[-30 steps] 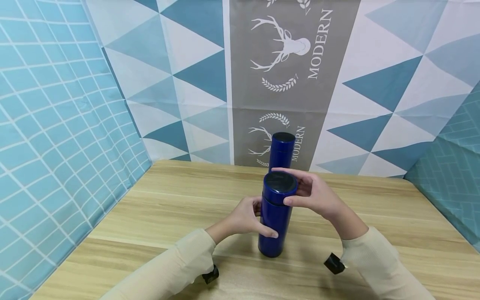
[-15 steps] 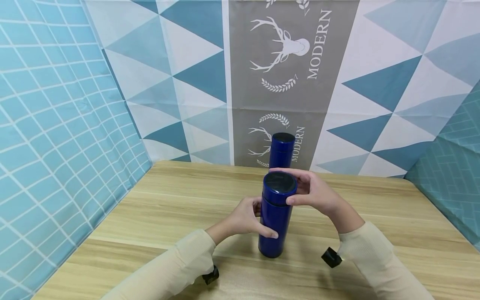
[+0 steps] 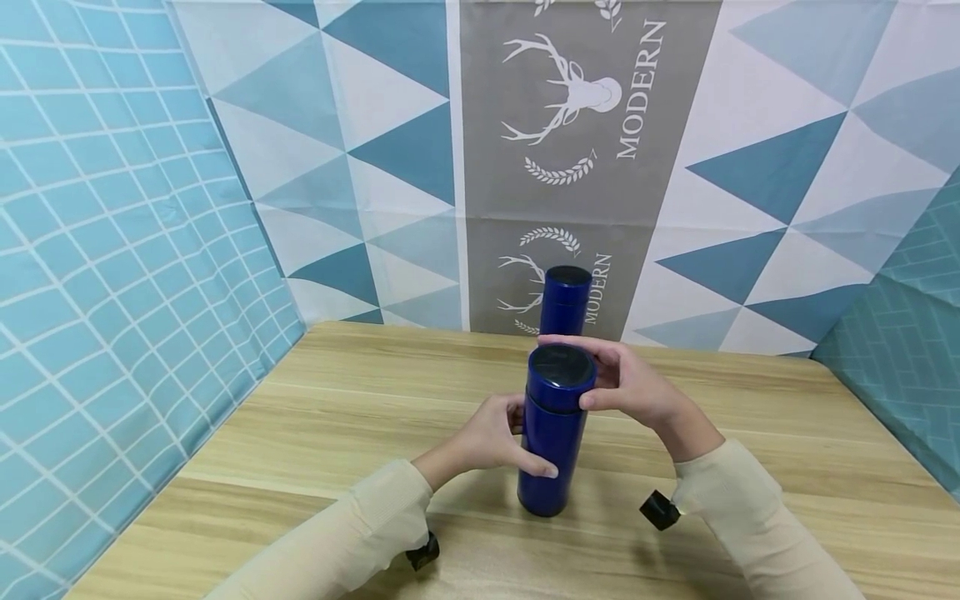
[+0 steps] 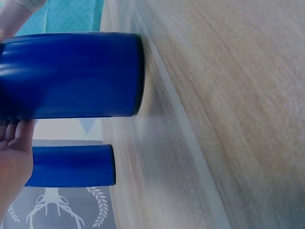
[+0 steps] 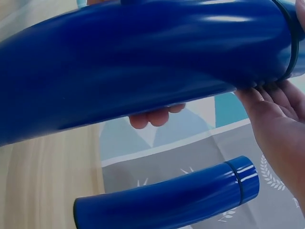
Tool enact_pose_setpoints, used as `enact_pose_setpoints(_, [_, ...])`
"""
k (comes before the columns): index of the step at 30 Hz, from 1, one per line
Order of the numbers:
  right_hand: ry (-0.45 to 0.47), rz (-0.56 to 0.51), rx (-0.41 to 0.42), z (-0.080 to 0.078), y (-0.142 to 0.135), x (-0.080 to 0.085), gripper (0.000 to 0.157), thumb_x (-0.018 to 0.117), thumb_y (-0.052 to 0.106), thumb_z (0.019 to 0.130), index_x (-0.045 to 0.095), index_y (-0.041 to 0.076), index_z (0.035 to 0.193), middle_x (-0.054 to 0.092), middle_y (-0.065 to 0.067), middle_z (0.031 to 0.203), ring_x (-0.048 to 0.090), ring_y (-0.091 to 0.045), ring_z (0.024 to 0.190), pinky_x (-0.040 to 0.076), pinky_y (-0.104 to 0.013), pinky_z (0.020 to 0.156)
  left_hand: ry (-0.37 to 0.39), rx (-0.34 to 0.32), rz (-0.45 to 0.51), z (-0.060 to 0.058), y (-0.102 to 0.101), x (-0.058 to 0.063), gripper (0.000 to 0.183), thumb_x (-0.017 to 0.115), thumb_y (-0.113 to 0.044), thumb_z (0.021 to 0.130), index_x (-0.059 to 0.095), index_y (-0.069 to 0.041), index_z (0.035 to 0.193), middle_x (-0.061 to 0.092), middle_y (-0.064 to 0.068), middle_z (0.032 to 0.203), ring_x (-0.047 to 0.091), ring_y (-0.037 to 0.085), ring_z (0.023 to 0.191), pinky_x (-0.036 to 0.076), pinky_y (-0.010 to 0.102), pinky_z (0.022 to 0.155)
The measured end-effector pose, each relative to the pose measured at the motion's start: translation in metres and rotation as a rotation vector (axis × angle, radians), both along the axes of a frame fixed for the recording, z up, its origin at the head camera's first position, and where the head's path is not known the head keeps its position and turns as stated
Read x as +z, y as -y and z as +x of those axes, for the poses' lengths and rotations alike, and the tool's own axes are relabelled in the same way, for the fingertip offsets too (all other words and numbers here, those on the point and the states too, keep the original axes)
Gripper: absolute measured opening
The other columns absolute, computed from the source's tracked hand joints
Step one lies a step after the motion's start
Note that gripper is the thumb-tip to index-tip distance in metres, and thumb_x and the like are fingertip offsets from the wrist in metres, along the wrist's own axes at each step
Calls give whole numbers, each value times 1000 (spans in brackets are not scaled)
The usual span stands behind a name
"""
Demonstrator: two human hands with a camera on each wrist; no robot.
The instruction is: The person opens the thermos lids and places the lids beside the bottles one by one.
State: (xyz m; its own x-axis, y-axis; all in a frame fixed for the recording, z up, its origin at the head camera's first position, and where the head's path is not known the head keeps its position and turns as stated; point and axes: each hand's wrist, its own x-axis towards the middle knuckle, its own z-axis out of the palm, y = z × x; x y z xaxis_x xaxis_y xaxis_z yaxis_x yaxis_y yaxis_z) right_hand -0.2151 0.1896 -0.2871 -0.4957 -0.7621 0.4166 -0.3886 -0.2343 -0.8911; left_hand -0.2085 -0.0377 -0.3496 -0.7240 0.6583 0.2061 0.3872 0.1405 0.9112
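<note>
A dark blue flask point(image 3: 551, 437) with a black-topped lid point(image 3: 561, 371) stands upright in front of me. My left hand point(image 3: 487, 437) grips its body from the left, thumb across the near side. In the right wrist view the left fingertips point(image 5: 157, 118) show along the far side of the body. My right hand point(image 3: 637, 387) holds the lid from the right, its thumb on the near rim and its fingers behind. The seam between lid and body is visible, and the lid sits on the body.
A second blue flask point(image 3: 564, 304) stands upright just behind, partly hidden by the front flask and my right hand. Both are on a wood-grain table point(image 3: 360, 417). A patterned cloth backdrop point(image 3: 405, 192) rises behind it, with tile-print cloth point(image 3: 97, 250) on the left.
My right thumb has slid slightly to the right along the lid's rim, and the right wrist has turned and shifted a little leftward. The left hand and both flasks stay where they were.
</note>
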Motion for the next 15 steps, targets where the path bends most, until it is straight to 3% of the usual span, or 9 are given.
enact_pose_setpoints(6, [-24,-98,102,-5,4,-10,78,68,28,90,25,2,150,38,-9,154,43,-25,139,45,-34,109,25,10,4,0,0,-1,56,85,-5,65,63,0,116,71,19,110,68,3,87,56,21,83])
enact_pose_setpoints(15, [-32,-140,129,-11,10,-16,77,71,31,87,33,-2,145,46,-12,148,48,-21,134,44,-35,110,43,-14,16,0,-1,0,58,83,-5,68,60,0,121,68,19,116,68,6,94,55,22,88])
